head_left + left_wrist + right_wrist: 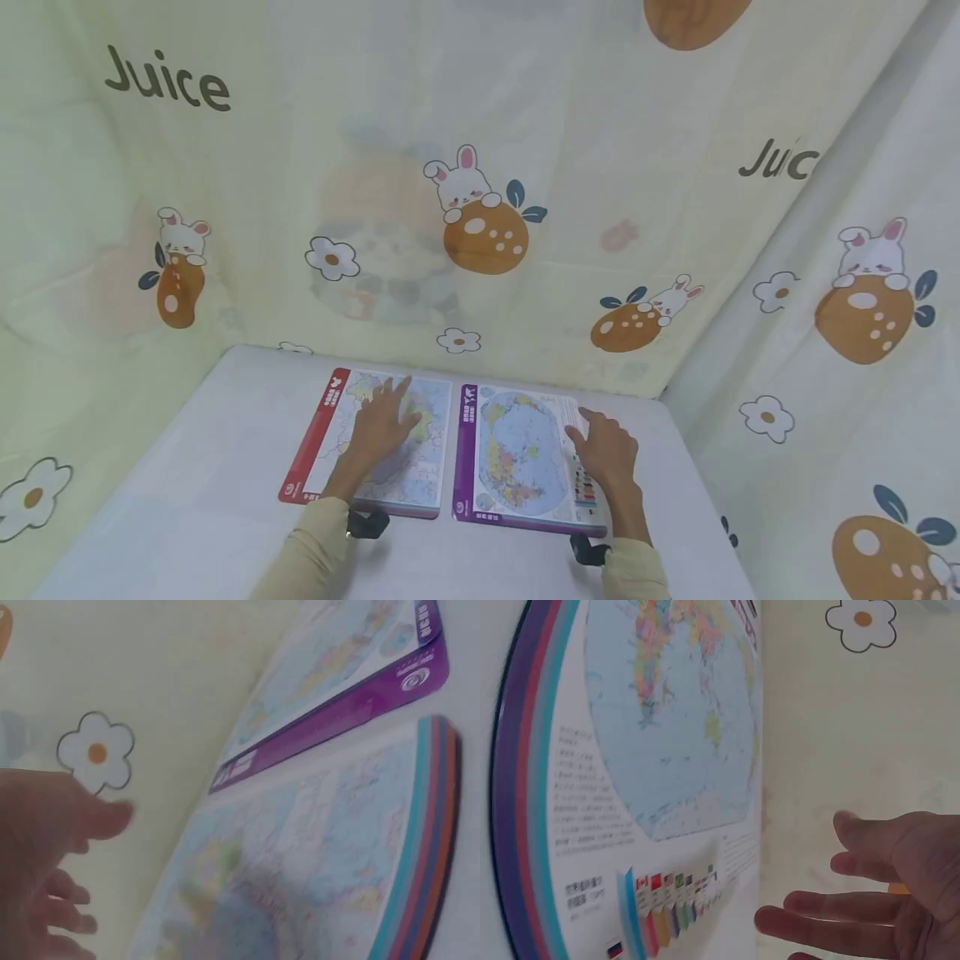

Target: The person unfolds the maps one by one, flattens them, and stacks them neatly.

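The left board [420,471] has a red strip [317,436] and a map in pale blue, green and white; its near edge is layered teal, mauve, blue, orange and dark. The right board [532,458] has a purple strip [464,454], a light-blue world map [525,442] patched yellow, green and pink, and multicoloured flags [671,896]. The table [450,562] is white, the sleeves [303,546] beige. White rabbits [460,187], orange-brown fruits [486,242], dark-blue leaves [515,193] and white, orange-centred flowers [332,258] pattern the pale cream curtain [555,108].

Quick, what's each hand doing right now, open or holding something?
Left hand: open, over the red-edged map, holding nothing.
Right hand: open, near the purple-edged map, holding nothing.
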### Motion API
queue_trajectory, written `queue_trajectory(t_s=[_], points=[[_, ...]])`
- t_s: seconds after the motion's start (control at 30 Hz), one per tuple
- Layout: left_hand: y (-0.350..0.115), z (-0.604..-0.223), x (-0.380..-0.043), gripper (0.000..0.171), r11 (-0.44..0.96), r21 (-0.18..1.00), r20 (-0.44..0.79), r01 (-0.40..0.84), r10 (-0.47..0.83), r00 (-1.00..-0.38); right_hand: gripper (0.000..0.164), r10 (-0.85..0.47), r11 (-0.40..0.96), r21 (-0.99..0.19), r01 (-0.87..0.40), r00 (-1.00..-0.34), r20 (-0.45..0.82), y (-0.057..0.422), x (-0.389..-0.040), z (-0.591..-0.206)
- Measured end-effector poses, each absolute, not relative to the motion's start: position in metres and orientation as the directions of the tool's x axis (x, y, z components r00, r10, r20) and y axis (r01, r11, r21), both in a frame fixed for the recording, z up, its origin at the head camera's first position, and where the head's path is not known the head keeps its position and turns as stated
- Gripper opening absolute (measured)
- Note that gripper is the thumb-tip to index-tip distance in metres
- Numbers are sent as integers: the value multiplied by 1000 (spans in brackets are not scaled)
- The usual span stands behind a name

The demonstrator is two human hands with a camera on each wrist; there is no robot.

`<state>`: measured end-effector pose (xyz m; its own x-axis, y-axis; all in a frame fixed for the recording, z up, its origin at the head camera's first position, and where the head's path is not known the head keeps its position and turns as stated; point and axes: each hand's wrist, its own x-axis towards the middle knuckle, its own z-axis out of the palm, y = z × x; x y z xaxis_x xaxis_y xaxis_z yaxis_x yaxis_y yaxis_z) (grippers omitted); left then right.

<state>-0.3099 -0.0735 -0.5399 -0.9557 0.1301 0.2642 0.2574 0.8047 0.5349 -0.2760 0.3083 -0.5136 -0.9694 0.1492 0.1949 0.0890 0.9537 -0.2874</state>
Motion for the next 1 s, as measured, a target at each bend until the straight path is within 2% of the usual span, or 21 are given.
queue_trajectory(t_s=[0.13, 0.23, 0.43, 0.63, 1.0], points=[[-53, -539, -307, 39, 680, 686, 331, 260, 27, -943, 46, 240, 926, -343, 160, -949, 205, 316, -273, -520], [-33, -540, -305, 24, 578, 780, 326, 240, -48, -944, 42, 290, 895, -397, 202, -941, 176, 321, -268, -525], [3, -546, -298, 24, 437, 885, 194, 160, -34, -980, 41, 337, 857, -450, 251, -934, 120, 328, -263, -538], [28, -548, -298, 21, 420, 906, 81, 56, -43, -996, 37, 351, 821, -504, 268, -933, 75, 328, -264, -550], [71, -546, -285, 6, 576, 814, 136, 74, -66, -989, 34, 369, 773, -562, 296, -929, 18, 330, -255, -555]])
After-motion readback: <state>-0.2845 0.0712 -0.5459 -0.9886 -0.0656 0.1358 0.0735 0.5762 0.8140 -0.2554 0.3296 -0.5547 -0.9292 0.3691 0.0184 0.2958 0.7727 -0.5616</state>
